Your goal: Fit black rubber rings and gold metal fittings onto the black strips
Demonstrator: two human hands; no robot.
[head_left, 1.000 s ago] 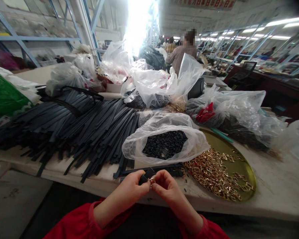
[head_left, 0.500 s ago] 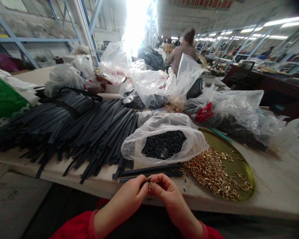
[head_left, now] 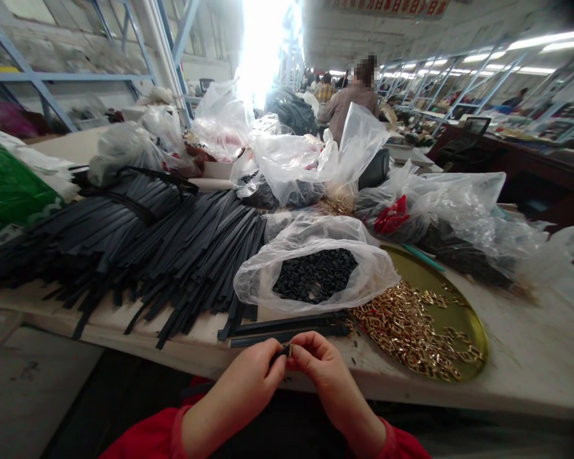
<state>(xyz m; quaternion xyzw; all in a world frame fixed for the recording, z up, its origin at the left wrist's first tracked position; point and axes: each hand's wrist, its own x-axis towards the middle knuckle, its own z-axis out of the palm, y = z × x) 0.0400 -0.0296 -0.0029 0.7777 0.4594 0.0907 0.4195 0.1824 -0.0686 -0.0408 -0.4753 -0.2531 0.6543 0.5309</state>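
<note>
My left hand [head_left: 253,370] pinches the end of a black strap [head_left: 278,354] between thumb and fingers. Closed opposite it, my right hand [head_left: 323,364] grips a small gold buckle [head_left: 291,350] against that end; the fingers partly cover both pieces. Just beyond my hands, a few black straps [head_left: 291,328] lie along the table edge. An open clear plastic bag [head_left: 251,280] behind them holds many small black loops [head_left: 316,274]. To the right, a round gold tray [head_left: 414,262] carries a heap of gold buckles [head_left: 402,325].
A large pile of black straps [head_left: 186,248] spreads over the table's left side, beside a green bag [head_left: 9,178]. Filled plastic bags [head_left: 291,159] line the back, with more [head_left: 459,204] at right. A teal stick-like tool [head_left: 423,257] lies by the tray. A person [head_left: 349,105] is farther off.
The fingers of both hands have shifted slightly, so the black strap end and the gold buckle between them show more. The right fingertips have turned a little.
</note>
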